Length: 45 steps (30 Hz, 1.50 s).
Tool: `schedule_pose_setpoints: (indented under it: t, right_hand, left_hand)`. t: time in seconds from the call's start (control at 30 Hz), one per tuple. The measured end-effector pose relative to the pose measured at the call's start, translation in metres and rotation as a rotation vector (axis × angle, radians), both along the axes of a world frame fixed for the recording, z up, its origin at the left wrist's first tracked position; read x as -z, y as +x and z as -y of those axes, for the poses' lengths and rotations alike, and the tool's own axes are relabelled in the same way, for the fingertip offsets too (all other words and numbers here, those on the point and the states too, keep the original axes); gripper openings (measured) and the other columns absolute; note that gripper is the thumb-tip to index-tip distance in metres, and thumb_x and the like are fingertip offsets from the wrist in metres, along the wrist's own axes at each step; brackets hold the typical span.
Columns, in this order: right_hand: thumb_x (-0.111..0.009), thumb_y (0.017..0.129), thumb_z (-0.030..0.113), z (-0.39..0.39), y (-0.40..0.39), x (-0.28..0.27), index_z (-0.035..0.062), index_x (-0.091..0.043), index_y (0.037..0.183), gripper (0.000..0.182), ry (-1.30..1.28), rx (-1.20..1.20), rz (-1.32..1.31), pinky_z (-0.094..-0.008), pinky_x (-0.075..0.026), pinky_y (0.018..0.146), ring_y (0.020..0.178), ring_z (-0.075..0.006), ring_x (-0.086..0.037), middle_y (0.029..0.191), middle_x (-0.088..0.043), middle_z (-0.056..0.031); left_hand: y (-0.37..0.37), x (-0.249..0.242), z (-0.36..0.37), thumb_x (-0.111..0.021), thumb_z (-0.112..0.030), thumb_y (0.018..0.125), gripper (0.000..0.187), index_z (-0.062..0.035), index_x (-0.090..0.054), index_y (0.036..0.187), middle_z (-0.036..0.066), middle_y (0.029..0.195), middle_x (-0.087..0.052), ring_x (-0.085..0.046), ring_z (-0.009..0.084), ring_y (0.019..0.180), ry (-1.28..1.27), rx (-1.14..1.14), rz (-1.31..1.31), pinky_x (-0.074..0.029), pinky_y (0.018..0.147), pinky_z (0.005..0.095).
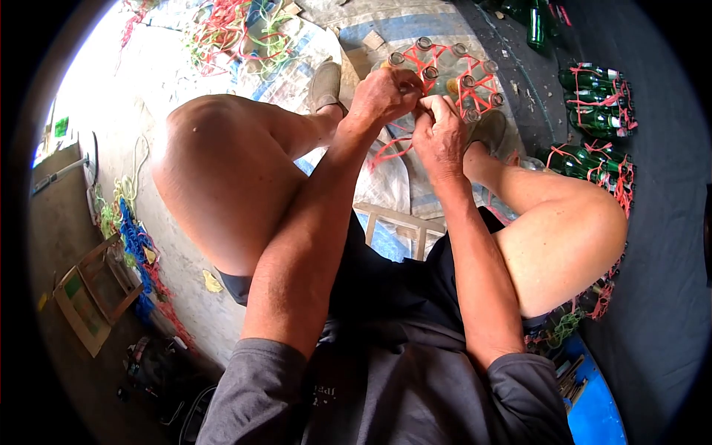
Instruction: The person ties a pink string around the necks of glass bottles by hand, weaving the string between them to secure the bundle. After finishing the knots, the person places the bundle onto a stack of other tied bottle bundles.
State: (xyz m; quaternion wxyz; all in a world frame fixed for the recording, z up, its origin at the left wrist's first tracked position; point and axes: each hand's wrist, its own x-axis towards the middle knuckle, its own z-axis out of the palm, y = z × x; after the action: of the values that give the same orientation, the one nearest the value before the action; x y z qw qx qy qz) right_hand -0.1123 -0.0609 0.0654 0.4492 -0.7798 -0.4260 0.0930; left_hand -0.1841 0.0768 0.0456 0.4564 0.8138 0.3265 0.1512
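Note:
Clear glass bottles point(449, 65) stand upright in a cluster between the feet, with red plastic string point(437, 55) laced around and between their necks. At the near left edge of the cluster, my left hand point(386, 93) is closed, fingers pinched together. My right hand point(439, 132) is closed too, its fingertips close to those of the left. Loose red string point(391, 150) hangs below and between the hands. What the fingertips hold is too small to make out, though the string runs close to them.
Bundles of green bottles point(597, 100) tied with red string lie at the right. Coloured string piles point(230, 37) lie at the top left, with blue string point(136, 236) further down. A wooden frame point(400, 221) is between the legs; a blue container point(597, 404) stands lower right.

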Motion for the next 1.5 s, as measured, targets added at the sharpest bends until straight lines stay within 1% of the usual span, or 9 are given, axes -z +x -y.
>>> schedule_pose_setpoints:
  t: [0.1,0.2,0.23,0.43,0.57,0.67,0.77,0.97,1.5]
  right_hand:
    - [-0.059,0.087,-0.004,0.006,-0.01,-0.006,0.0019,-0.062,0.094,0.01,-0.036,0.0,0.013,-0.0473,-0.052,0.075,0.084,-0.0407,-0.065,0.09,-0.064,-0.0183]
    - [-0.058,0.086,-0.004,0.009,-0.023,-0.013,0.0024,-0.059,0.094,0.01,0.012,-0.055,-0.055,-0.0514,-0.05,0.075,0.087,-0.0447,-0.063,0.092,-0.062,-0.0196]
    - [-0.06,0.087,-0.003,0.011,-0.028,-0.019,0.0026,-0.06,0.094,0.009,0.025,-0.066,-0.081,-0.0509,-0.051,0.076,0.087,-0.0438,-0.064,0.092,-0.063,-0.019]
    - [-0.063,0.091,-0.002,0.023,-0.028,-0.022,0.003,-0.061,0.094,0.006,-0.066,-0.073,-0.07,-0.0494,-0.052,0.077,0.089,-0.0413,-0.064,0.094,-0.061,-0.0173]
    - [-0.063,0.091,-0.003,0.021,-0.03,-0.03,0.0025,-0.061,0.095,0.007,-0.046,-0.075,0.0,-0.0482,-0.052,0.079,0.092,-0.041,-0.063,0.097,-0.059,-0.0171]
    - [-0.061,0.091,-0.004,0.02,-0.029,-0.026,0.0008,-0.059,0.097,0.007,-0.029,-0.104,0.009,-0.0495,-0.051,0.08,0.092,-0.0425,-0.063,0.095,-0.06,-0.0195]
    - [-0.059,0.093,-0.004,0.019,-0.028,-0.02,-0.0004,-0.057,0.095,0.005,-0.095,-0.138,-0.034,-0.051,-0.05,0.078,0.089,-0.0445,-0.063,0.092,-0.063,-0.0216]
    - [-0.06,0.09,-0.004,0.026,-0.039,-0.013,0.001,-0.057,0.101,0.012,-0.155,-0.152,-0.048,-0.0534,-0.051,0.078,0.09,-0.0458,-0.063,0.094,-0.062,-0.0211]
    - [-0.061,0.092,-0.003,0.028,-0.051,-0.021,-0.0001,-0.059,0.098,0.007,-0.12,-0.086,-0.148,-0.0525,-0.052,0.077,0.09,-0.0472,-0.066,0.093,-0.066,-0.0245]
  left_hand:
    - [0.0,0.007,-0.003,-0.07,-0.025,0.08,0.023,-0.013,-0.082,0.095,0.013,0.085,-0.077,-0.076,0.032,0.08,0.006,0.034,0.071,-0.06,0.076,0.0413]
    - [-0.003,0.005,-0.007,-0.073,-0.024,0.085,0.022,-0.0084,-0.08,0.101,0.011,0.091,-0.077,-0.075,0.027,0.087,-0.051,0.119,0.016,-0.058,0.082,0.0379]
    - [-0.004,0.005,-0.007,-0.075,-0.024,0.085,0.023,-0.0079,-0.079,0.1,0.01,0.091,-0.076,-0.075,0.0248,0.085,-0.069,0.12,0.03,-0.058,0.08,0.0368]
    - [-0.002,0.009,-0.006,-0.074,-0.019,0.086,0.021,-0.0057,-0.079,0.101,0.01,0.092,-0.078,-0.075,0.0213,0.087,-0.047,0.093,0.006,-0.058,0.081,0.0342]
    - [-0.004,0.01,-0.008,-0.072,-0.014,0.089,0.019,-0.0028,-0.079,0.103,0.01,0.094,-0.078,-0.076,0.0178,0.09,-0.167,0.111,0.034,-0.059,0.083,0.0323]
    - [-0.003,0.017,-0.007,-0.072,-0.023,0.082,0.02,-0.015,-0.082,0.097,0.011,0.089,-0.078,-0.076,0.0291,0.085,-0.15,0.075,0.111,-0.059,0.078,0.0385]
    - [-0.004,0.01,-0.005,-0.072,-0.022,0.082,0.02,-0.0138,-0.082,0.097,0.012,0.088,-0.078,-0.077,0.0288,0.085,-0.131,0.056,0.082,-0.059,0.079,0.0386]
    - [-0.005,0.014,-0.004,-0.073,-0.021,0.081,0.019,-0.0128,-0.082,0.097,0.012,0.09,-0.078,-0.076,0.0305,0.086,-0.073,0.053,0.102,-0.059,0.079,0.0395]
    - [-0.004,0.002,0.001,-0.072,-0.024,0.083,0.021,-0.0138,-0.082,0.098,0.014,0.089,-0.078,-0.076,0.0336,0.086,-0.096,0.007,0.031,-0.059,0.079,0.041]
